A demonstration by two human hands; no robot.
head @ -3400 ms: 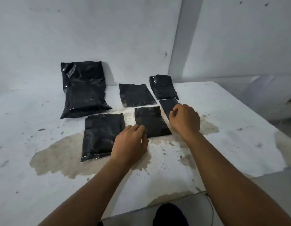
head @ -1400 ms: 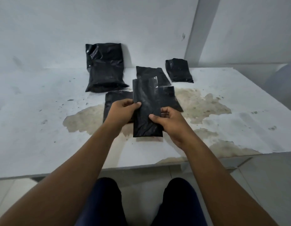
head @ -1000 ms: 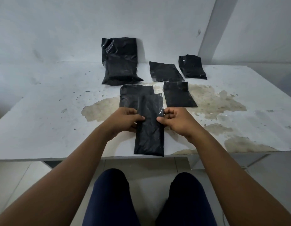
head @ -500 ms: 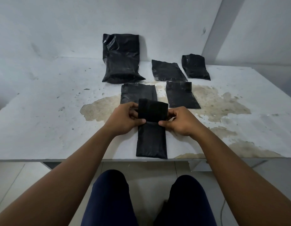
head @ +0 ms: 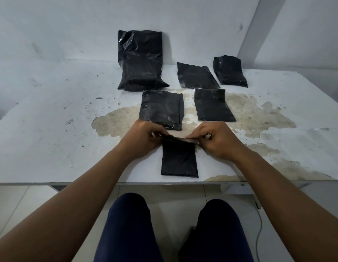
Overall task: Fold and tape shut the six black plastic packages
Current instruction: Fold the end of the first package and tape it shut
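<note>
Black plastic, six packages in all. The person is working on the near package [head: 179,159], lying flat between the two hands at the table [head: 51,133] edge. The left hand [head: 143,138] is pinching its top left corner, fingers curled on the flap; the right hand [head: 215,138] is pinching the top right corner the same way. The top flap is being turned down, so the fold looks under way, not yet pressed flat.

Beyond the hands: two packages just ahead [head: 161,108] [head: 213,104], two further off to the right [head: 197,77] [head: 229,70], and the big package [head: 140,59] leaning on the wall beyond the left hand. Judgement: one of six is in progress, five are waiting.

Hard to make out: no tape roll in view anywhere. Whether any far package is already taped cannot be told; glints on the plastic could be film or tape. Fingertips are hiding the fold line itself.
</note>
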